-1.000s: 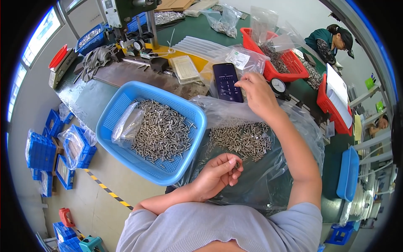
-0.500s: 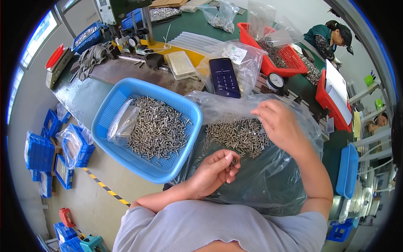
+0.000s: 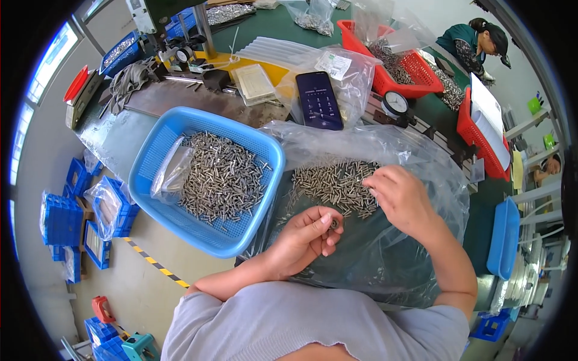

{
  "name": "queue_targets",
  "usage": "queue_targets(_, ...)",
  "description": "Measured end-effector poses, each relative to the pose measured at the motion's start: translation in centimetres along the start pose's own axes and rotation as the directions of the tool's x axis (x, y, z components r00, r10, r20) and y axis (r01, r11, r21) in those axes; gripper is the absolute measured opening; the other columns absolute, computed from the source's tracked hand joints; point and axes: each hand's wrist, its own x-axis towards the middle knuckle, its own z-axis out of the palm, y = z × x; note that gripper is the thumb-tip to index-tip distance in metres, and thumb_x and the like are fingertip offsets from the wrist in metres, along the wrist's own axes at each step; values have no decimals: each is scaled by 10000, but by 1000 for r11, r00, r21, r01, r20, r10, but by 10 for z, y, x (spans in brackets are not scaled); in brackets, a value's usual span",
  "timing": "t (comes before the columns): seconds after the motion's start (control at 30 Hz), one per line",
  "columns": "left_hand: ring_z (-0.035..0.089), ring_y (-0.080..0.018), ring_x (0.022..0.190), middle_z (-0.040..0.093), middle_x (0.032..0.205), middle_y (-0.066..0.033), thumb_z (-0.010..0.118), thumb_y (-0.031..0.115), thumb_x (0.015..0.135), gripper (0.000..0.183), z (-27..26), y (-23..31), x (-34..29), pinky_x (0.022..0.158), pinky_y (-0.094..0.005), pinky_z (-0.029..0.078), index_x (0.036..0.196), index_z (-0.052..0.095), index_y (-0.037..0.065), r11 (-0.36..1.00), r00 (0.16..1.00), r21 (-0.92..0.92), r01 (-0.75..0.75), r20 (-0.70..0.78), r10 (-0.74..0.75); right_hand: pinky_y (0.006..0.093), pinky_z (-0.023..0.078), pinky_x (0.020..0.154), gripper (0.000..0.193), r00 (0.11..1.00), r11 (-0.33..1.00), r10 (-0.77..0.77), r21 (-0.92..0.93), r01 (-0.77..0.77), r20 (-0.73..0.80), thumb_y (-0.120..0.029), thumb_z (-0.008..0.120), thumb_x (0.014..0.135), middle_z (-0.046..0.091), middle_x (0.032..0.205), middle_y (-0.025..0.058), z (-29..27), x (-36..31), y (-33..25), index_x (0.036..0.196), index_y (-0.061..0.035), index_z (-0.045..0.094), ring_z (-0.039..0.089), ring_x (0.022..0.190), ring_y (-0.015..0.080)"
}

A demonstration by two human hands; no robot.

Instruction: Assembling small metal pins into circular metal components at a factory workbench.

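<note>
My left hand (image 3: 306, 239) is closed in front of my body, thumb pressed over curled fingers. Between thumb and forefinger sits a small round metal part (image 3: 334, 223), like a ring; its exact kind is unclear. My right hand (image 3: 402, 197) reaches in from the right with fingertips pinched together by the edge of the pin pile; whatever is between them is too small to make out. That pile of short metal pins (image 3: 328, 183) lies on a clear plastic sheet (image 3: 385, 253). To the left, a light blue basket (image 3: 139, 180) holds many more pins (image 3: 220, 180) and a clear bag (image 3: 174, 168).
Behind the plastic sheet lie a phone (image 3: 319, 101), a dial gauge (image 3: 395, 103) and a flat pale case (image 3: 253, 83). Red baskets (image 3: 427, 72) stand at the back right. A metal stand (image 3: 205, 33) rises at back left. A co-worker (image 3: 472, 45) bends over the far table.
My right hand has come down from above the pile to its right edge, fingers now pinched. My left hand keeps its hold. The whole view has shifted slightly.
</note>
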Motion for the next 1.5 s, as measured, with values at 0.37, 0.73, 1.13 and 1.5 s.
queue_targets(0.37,497,-102,729,561,926,-41,509,250,978,203,6,2,2,620,-251,416,1060,549,68,999,998,38,-15,-60,17,377,483,745,249,990,990,138,8,-138,-37,-105,722,705,587,909,69,29,-17,16,932,-58,633,573,891,273)
queue_targets(0.73,437,-120,706,519,921,-79,504,292,973,252,4,0,3,595,-244,375,1085,542,70,999,995,35,-23,-92,26,380,478,698,125,986,979,163,133,-156,-43,-90,701,723,570,841,61,39,-18,21,808,-78,610,573,841,270)
queue_targets(1.13,485,-119,745,551,953,-69,500,219,979,216,2,1,4,623,-262,402,1103,539,48,999,997,-8,-40,-61,39,340,470,676,166,994,982,103,158,-99,-20,-48,699,730,582,813,87,37,-14,12,877,-38,622,588,784,266)
queue_targets(1.5,514,-107,752,590,950,-62,542,208,959,189,4,2,3,634,-255,416,1064,549,51,999,996,4,-43,-77,43,214,472,720,51,927,257,237,901,-349,291,-26,642,858,611,858,10,32,-14,-20,906,-14,650,584,797,72)
